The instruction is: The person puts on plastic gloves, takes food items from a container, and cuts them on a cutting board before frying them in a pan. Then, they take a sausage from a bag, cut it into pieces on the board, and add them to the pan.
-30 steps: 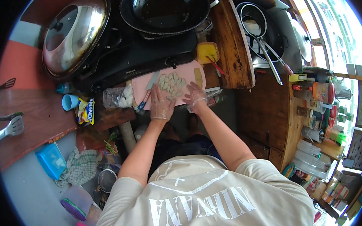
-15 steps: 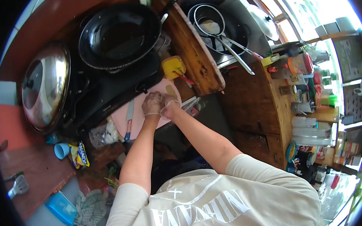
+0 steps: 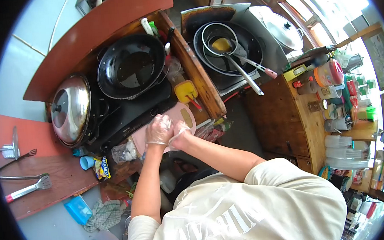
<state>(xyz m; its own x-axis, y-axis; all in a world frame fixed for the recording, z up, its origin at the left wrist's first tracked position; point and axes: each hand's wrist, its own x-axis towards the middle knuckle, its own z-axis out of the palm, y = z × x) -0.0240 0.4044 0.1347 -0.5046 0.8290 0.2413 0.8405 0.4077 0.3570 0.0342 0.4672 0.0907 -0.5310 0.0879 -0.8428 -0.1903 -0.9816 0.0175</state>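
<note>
My left hand (image 3: 159,130), in a clear plastic glove, is closed above the pink cutting board (image 3: 140,138). Pressed up against it is my right hand (image 3: 180,137), gloved the same way, with its fingers curled. What lies between the two hands is hidden. A flat olive-brown piece (image 3: 186,117) rests on the board beyond my right hand. Beside the board stands a yellow container (image 3: 185,89) with a red-handled utensil in it. My left hand and forearm cover most of the knife's place on the board.
A black wok (image 3: 131,66) sits on the stove behind the board, with a lidded pot (image 3: 72,109) to its left. Across a wooden partition (image 3: 198,71), a strainer (image 3: 220,39) rests over another wok. A plastic bag (image 3: 124,151) and a blue cup (image 3: 87,162) are at the left.
My hands have come up closer to the camera and still meet. The knife, plainly visible before, is now mostly covered. My view has shifted, showing more behind the stove.
</note>
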